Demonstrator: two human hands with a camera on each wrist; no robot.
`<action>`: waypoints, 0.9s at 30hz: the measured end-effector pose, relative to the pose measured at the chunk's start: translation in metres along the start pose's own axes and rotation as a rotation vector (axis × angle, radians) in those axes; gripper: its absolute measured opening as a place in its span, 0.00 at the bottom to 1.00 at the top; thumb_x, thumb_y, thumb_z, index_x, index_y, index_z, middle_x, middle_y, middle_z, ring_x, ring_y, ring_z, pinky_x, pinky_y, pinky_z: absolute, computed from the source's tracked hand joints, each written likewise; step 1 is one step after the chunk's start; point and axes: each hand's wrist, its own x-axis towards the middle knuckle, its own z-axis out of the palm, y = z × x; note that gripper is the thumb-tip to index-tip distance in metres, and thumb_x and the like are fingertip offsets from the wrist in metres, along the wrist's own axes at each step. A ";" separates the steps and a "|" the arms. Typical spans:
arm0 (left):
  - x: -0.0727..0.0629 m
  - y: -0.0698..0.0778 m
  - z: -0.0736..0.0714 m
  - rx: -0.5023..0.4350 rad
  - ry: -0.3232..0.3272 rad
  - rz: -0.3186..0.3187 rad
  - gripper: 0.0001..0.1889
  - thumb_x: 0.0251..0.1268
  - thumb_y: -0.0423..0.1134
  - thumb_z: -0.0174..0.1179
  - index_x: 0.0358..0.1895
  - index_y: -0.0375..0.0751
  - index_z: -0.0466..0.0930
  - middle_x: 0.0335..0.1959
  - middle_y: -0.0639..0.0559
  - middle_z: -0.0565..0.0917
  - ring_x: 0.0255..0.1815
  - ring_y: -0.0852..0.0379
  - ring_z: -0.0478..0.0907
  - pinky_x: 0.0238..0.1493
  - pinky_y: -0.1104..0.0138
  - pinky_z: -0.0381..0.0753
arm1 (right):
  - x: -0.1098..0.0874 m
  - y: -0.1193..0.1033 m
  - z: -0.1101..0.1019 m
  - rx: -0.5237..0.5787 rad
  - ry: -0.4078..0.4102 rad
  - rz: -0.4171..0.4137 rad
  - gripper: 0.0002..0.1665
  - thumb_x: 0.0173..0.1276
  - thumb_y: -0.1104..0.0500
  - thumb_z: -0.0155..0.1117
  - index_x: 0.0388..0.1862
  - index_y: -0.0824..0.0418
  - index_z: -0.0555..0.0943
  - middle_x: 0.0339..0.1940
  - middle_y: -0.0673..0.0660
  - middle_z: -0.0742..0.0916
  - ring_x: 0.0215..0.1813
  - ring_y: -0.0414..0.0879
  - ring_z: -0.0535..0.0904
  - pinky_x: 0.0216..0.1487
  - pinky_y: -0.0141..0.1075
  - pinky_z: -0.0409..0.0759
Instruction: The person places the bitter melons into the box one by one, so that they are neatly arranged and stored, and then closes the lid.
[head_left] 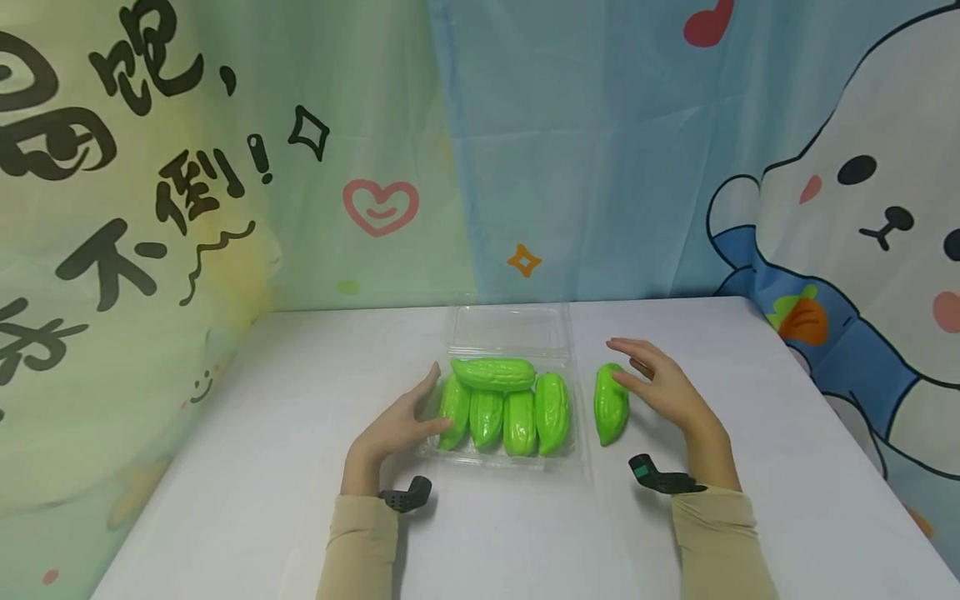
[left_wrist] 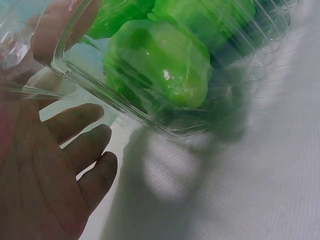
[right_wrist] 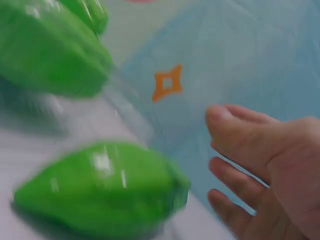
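Observation:
A clear plastic clamshell box [head_left: 480, 458] stands on the table with its lid [head_left: 512, 327] folded back. Several glossy green bitter melons lie in it, one bitter melon [head_left: 493, 374] crosswise on top of the upright row. My left hand [head_left: 392, 431] is at the box's left side, thumb over the leftmost bitter melon [head_left: 454, 410]; the left wrist view shows its fingers [left_wrist: 82, 145] extended beside the plastic wall. Right of the box, a loose bitter melon [head_left: 611, 406] lies on the table. My right hand [head_left: 663, 387] hovers beside its upper end, fingers spread and holding nothing in the right wrist view.
The white table [head_left: 525, 533] ends at the back against a printed curtain [head_left: 570, 150]. Black wrist cameras sit on both forearms, such as the right wrist camera [head_left: 660, 477]. A cartoon figure [head_left: 862, 208] is printed on the curtain at the right.

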 end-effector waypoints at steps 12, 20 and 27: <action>0.002 -0.005 0.000 -0.001 -0.007 0.003 0.52 0.54 0.59 0.65 0.77 0.55 0.41 0.77 0.59 0.45 0.78 0.54 0.43 0.78 0.55 0.45 | -0.008 0.053 0.002 0.235 -0.217 0.023 0.40 0.67 0.62 0.61 0.74 0.68 0.55 0.76 0.69 0.57 0.76 0.68 0.44 0.61 0.07 0.54; 0.001 0.000 0.000 0.002 -0.005 0.006 0.51 0.56 0.56 0.64 0.77 0.54 0.40 0.78 0.58 0.46 0.78 0.55 0.43 0.78 0.55 0.45 | -0.008 0.056 0.003 0.219 -0.202 0.015 0.40 0.66 0.62 0.63 0.72 0.68 0.58 0.74 0.68 0.59 0.76 0.67 0.46 0.61 0.08 0.53; 0.000 0.000 0.000 0.010 -0.010 -0.002 0.51 0.56 0.56 0.64 0.77 0.55 0.39 0.77 0.59 0.45 0.78 0.56 0.43 0.78 0.56 0.45 | -0.009 0.055 0.002 0.154 -0.169 0.038 0.41 0.62 0.59 0.67 0.71 0.65 0.62 0.66 0.70 0.64 0.73 0.59 0.56 0.63 0.13 0.57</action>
